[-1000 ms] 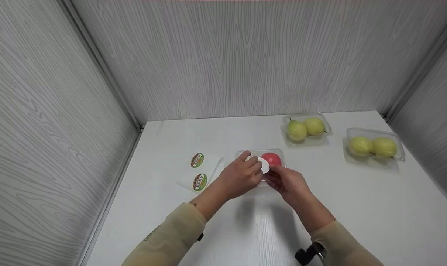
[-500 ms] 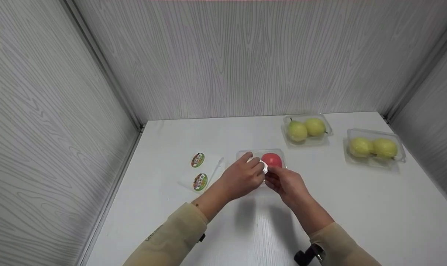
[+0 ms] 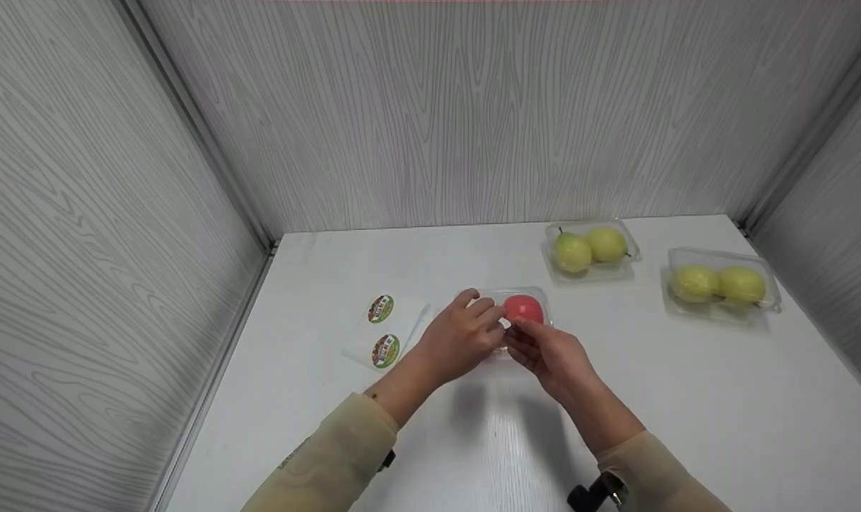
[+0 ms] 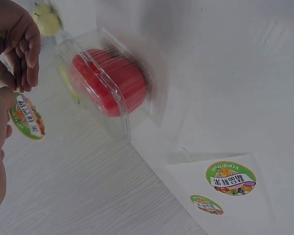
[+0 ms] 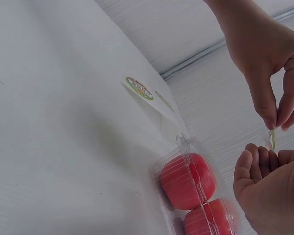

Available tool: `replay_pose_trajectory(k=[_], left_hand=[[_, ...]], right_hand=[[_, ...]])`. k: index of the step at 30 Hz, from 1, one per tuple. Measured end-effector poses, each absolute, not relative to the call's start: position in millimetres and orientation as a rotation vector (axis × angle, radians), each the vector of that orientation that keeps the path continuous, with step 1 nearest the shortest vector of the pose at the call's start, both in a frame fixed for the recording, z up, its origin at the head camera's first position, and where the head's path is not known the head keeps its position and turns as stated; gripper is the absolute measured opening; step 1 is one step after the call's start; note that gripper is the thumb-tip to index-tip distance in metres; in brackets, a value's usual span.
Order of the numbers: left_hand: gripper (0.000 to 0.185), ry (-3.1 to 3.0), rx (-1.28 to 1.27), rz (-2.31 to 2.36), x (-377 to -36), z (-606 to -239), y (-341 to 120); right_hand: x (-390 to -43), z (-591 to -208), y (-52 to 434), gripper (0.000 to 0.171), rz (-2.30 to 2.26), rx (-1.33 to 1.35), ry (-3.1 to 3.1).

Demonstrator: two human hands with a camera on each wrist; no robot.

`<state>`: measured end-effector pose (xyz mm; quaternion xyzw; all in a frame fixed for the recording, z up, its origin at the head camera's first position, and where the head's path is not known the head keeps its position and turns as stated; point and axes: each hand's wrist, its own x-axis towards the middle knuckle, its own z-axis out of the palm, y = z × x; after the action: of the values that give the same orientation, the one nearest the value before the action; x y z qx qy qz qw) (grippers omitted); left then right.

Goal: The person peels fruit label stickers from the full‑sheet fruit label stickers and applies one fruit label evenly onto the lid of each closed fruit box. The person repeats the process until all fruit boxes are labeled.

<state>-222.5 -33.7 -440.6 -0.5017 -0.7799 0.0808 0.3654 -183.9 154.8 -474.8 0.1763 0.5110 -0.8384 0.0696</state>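
Observation:
An oval fruit sticker with a green rim is between my two hands, its edge turned to me in the right wrist view. My left hand pinches it from above with thumb and forefinger. My right hand has its fingers curled at the sticker's other edge and grips it there. Just beyond the hands a clear clamshell box stands shut on the table. Inside it are two round red fruits, one mostly hidden by my hands in the head view.
To the left lies a white backing sheet bearing two more oval stickers. Two clear boxes, each with two yellow-green pears, stand at the back and the right. Grey wood-grain panels enclose the table.
The white face of the sticker showed broadly between the fingers earlier; it has turned and narrowed to a small patch. Both hands have stayed nearly in place.

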Motion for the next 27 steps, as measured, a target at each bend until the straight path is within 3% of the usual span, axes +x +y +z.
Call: replay_pose_trajectory(k=[10,16,27], left_hand=[[0.007,-2.240,-0.946,-0.642,-227,-431,-37],[0.012,-2.267,-0.513,-1.467,-228,-419,-33],[0.017,-2.104,0.060,-2.224,-228,-411,-18]], right_hand=[[-182,-478,159,0.031,-2.627,0.526,1.316],[-182,-480,153,0.022,-2.671,0.506,1.218],[-190,-473,136,0.018,-2.728,0.509,1.077]])
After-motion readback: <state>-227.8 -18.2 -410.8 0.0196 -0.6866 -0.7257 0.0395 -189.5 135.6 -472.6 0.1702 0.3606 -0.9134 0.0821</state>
